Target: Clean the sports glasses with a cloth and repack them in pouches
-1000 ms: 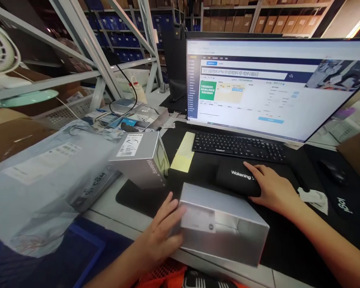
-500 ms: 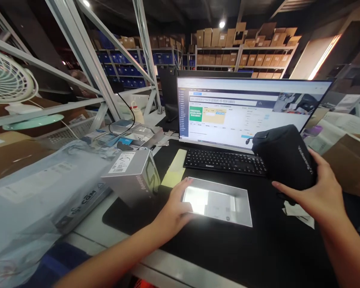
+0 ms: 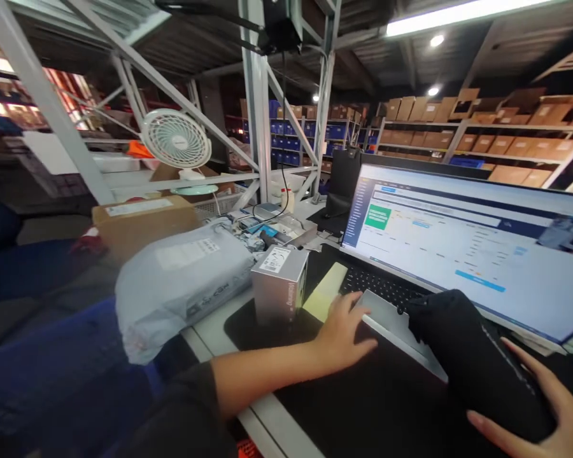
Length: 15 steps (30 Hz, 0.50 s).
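Note:
My right hand [image 3: 549, 407] is closed around a black zip pouch [image 3: 477, 356] with pale lettering, holding it tilted at the right. The pouch partly covers a shallow silver-grey box [image 3: 391, 318] on the black desk mat [image 3: 334, 401]. At the box's left end is my left hand [image 3: 344, 334], fingers spread and thumb apart. Its fingertips are at the box's corner; whether they press on it I cannot tell. To the left of that hand stands a grey carton [image 3: 281, 286] with a white label on top and lettering on its side.
Behind the box are a black keyboard [image 3: 372, 283] and a lit monitor [image 3: 463, 248]. A yellow paper [image 3: 325, 292] lies beside the carton. Further left are a grey plastic-wrapped parcel [image 3: 186, 273], a cardboard box [image 3: 143, 219] and a fan [image 3: 176, 138]. Metal rack posts [image 3: 258, 108] rise behind.
My view has swung left. The pouch has come lower and over the right part of the silver-grey box. My left hand has loosened, its fingers now spread at the box's end.

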Available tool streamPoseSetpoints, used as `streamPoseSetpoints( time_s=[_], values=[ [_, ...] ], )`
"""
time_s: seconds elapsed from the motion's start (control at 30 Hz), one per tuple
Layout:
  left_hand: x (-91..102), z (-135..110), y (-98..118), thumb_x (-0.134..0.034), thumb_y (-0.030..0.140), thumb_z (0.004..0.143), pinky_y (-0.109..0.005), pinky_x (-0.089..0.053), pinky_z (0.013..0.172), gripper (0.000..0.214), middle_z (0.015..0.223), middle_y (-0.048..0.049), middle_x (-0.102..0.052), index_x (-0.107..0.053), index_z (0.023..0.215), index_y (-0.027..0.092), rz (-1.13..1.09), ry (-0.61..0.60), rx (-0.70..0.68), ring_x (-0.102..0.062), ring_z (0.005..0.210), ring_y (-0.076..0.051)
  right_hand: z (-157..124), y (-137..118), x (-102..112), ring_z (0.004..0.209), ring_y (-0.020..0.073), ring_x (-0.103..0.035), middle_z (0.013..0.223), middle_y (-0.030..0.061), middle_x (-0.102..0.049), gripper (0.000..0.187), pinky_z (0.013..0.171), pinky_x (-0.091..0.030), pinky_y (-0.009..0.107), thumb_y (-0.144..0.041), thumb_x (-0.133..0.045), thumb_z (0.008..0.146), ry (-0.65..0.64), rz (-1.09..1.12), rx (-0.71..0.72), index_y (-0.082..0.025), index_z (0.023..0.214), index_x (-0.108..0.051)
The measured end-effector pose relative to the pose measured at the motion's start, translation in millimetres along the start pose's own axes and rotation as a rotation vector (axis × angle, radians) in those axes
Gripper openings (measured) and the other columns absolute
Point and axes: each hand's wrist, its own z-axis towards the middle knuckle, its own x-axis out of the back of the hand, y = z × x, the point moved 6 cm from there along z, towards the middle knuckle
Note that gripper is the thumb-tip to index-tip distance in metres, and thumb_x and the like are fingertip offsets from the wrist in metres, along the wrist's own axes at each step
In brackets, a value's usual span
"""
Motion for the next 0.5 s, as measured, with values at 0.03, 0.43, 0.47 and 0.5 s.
streamPoseSetpoints(
  time_s=[0.03, 0.43, 0.47, 0.5],
  values=[
    [2.5, -5, 6, -0.084, 0.027, 0.073, -0.056, -0.033, 0.119, 0.053, 0.149, -0.0186, -0.043, -0.064, 0.121, 0.017, -0.021, -0.013, -0.033, -0.038, 0.142, -0.037, 1, -4, -5, 0.101, 0.0443, -0.069, 0.121, 0.0095, -0.069, 0.104, 0.078, -0.06, 0.06, -0.074, -0.076, 0.057, -0.009, -0.015, 0.012, -0.039, 0.149, -0.042],
    [8.2, -34, 45, -0.087, 0.066, 0.062, -0.054, -0.033, 0.118, 0.125, 0.156, -0.0202, -0.034, -0.012, 0.155, 0.027, -1.293, -0.171, -0.028, -0.04, 0.143, -0.034, -56, -188, -66, 0.106, 0.0333, -0.071, 0.135, 0.0112, -0.065, 0.07, 0.076, -0.064, 0.04, -0.033, -0.062, 0.089, 0.314, -0.298, 0.869, -0.027, 0.155, -0.039],
    [12.6, -34, 38, -0.083, 0.065, 0.067, -0.053, -0.035, 0.117, 0.111, 0.149, -0.0188, -0.044, -0.022, 0.151, 0.026, -1.33, -0.12, 0.019, -0.046, 0.138, -0.033, -68, -197, -77, 0.102, 0.03, -0.073, 0.134, 0.0091, -0.066, 0.064, 0.071, -0.064, 0.035, -0.025, -0.061, 0.089, 0.289, -0.287, 1.014, -0.025, 0.151, -0.045],
    [17.0, -34, 29, -0.082, 0.063, 0.07, -0.053, -0.036, 0.116, 0.1, 0.142, -0.0174, -0.052, -0.03, 0.147, 0.025, -1.32, -0.06, 0.069, -0.051, 0.133, -0.032, -78, -203, -85, 0.096, 0.0272, -0.075, 0.131, 0.0079, -0.068, 0.058, 0.065, -0.064, 0.03, -0.02, -0.06, 0.088, 0.26, -0.263, 1.135, -0.024, 0.146, -0.052]
  ],
)
